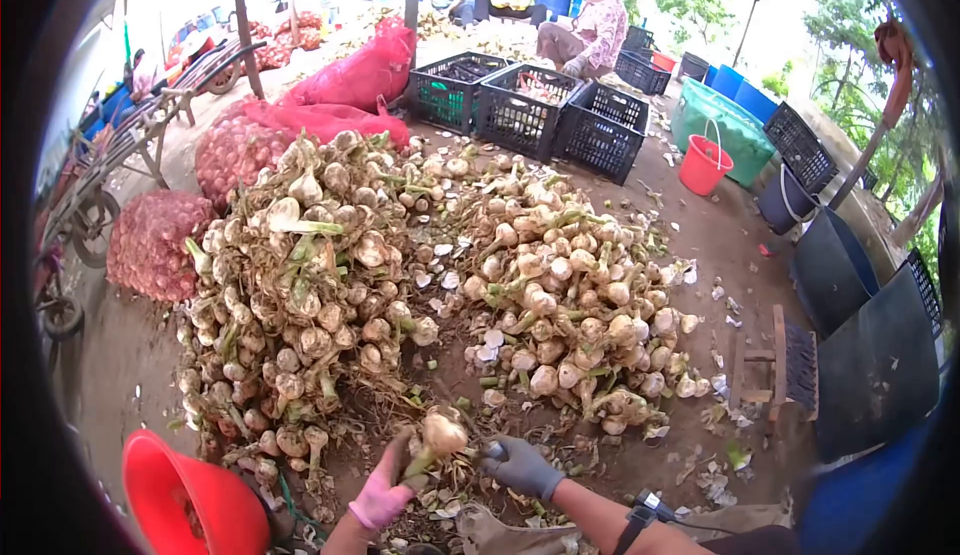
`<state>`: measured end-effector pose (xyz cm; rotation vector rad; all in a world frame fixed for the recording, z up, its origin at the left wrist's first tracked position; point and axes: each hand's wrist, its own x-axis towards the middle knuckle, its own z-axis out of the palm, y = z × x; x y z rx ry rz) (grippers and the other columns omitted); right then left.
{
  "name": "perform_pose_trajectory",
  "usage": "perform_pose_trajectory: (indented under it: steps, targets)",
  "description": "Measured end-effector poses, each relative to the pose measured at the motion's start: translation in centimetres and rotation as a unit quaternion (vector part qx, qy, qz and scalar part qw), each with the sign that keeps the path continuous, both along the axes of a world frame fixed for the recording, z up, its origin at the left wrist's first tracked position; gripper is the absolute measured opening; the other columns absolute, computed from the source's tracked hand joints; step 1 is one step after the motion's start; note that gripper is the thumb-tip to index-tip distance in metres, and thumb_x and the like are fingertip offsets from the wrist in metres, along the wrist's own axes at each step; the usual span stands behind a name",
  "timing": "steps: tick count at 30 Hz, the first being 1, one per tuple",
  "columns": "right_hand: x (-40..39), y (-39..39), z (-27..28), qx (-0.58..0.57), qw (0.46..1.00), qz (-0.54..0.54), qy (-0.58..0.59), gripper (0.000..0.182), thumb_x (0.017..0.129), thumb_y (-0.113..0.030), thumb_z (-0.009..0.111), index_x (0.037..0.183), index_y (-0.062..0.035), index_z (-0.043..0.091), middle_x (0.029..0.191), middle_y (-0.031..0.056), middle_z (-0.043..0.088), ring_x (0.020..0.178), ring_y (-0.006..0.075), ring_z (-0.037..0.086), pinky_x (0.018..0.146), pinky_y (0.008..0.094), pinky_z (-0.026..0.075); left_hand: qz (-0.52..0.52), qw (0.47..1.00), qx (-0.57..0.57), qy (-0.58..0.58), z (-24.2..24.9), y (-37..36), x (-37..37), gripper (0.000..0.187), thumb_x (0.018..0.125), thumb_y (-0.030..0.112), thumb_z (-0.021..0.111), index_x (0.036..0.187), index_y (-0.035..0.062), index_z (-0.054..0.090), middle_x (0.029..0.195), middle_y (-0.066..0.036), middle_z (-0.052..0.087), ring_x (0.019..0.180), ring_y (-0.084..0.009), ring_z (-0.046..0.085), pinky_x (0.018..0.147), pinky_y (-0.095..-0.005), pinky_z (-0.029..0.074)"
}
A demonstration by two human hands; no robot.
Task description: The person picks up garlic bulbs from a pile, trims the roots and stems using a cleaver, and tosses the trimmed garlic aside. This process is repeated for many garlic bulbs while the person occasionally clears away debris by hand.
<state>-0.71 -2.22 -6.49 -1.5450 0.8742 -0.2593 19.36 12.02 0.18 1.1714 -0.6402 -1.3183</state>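
My left hand (384,487), in a pink glove, is closed round the green stem of a garlic bulb (445,431), with the bulb's head pointing up and away from me. Just right of the bulb is my right hand (526,467), in a grey glove with its fingers curled in. Something small and pale shows at those fingers, but I cannot make out what it is. Beyond my hands lie two heaps of garlic with stems: a tall left heap (310,295) and a lower right heap (580,295).
At the lower left stands a red bucket (190,495). Filled red net sacks (160,245) lie beyond the left heap. Black crates (520,110) stand at the back, near a seated person (595,30). A small wooden stool (785,365) and dark tubs (835,270) are at right.
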Motion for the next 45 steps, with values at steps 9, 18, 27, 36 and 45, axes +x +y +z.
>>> perform_pose_trajectory:
  steps: [9, 18, 27, 36, 45]
  targets:
    - [-0.1, 2.4, 4.4, -0.147, 0.982, 0.096, 0.063, 0.033, 0.084, -0.027, 0.066, 0.108, -0.0060, 0.058, 0.085, 0.0196, 0.066, 0.080, 0.0379, 0.065, 0.070, 0.0436, 0.050, -0.002, 0.986, 0.130, -0.103, -1.8, -1.8, -3.0, 0.076, 0.071, 0.008, 0.081, 0.135, 0.0001, 0.040, 0.120, -0.010, 0.058, 0.108, -0.0183, 0.059, 0.094, -0.0322, 0.049]
    - [-0.7, 0.8, 8.0, -0.140, 0.985, 0.051, 0.086, 0.027, 0.081, -0.016, 0.075, 0.099, -0.0044, 0.059, 0.077, 0.0140, 0.064, 0.062, 0.0228, 0.062, 0.061, 0.0327, 0.050, 0.033, 0.990, 0.050, -0.124, 0.2, -1.7, -2.8, 0.064, 0.073, 0.005, 0.080, 0.128, 0.0039, 0.047, 0.110, -0.005, 0.063, 0.102, -0.0119, 0.060, 0.091, -0.0299, 0.050]
    - [-0.2, 2.5, 8.9, -0.302, 0.938, 0.165, 0.028, 0.037, 0.068, -0.010, 0.068, 0.104, -0.0110, 0.058, 0.081, 0.0093, 0.063, 0.073, 0.0317, 0.065, 0.060, 0.0406, 0.050, -0.086, 0.894, -0.054, -0.436, -2.4, -1.2, -2.4, 0.041, 0.077, 0.016, 0.077, 0.115, 0.0204, 0.063, 0.094, 0.007, 0.070, 0.093, -0.0097, 0.066, 0.115, -0.0456, 0.026]
    - [-0.6, 2.3, 6.7, -0.336, 0.927, 0.163, -0.022, 0.024, 0.070, -0.015, 0.071, 0.088, -0.0080, 0.059, 0.073, 0.0122, 0.059, 0.067, 0.0365, 0.061, 0.056, 0.0423, 0.047, 0.045, 0.998, 0.036, -0.041, -2.5, -0.8, -4.6, 0.069, 0.069, 0.008, 0.083, 0.125, 0.0083, 0.042, 0.102, -0.002, 0.061, 0.092, -0.0111, 0.059, 0.082, -0.0279, 0.050]
    - [-1.6, -2.3, 1.5, -0.284, 0.911, 0.067, 0.293, 0.017, 0.077, -0.020, 0.066, 0.092, -0.0111, 0.064, 0.080, 0.0138, 0.067, 0.074, 0.0345, 0.066, 0.066, 0.0420, 0.053, -0.052, 0.998, 0.029, -0.030, -0.2, -0.4, -6.8, 0.061, 0.068, 0.009, 0.080, 0.121, 0.0062, 0.048, 0.101, -0.004, 0.064, 0.093, -0.0123, 0.062, 0.087, -0.0292, 0.052]
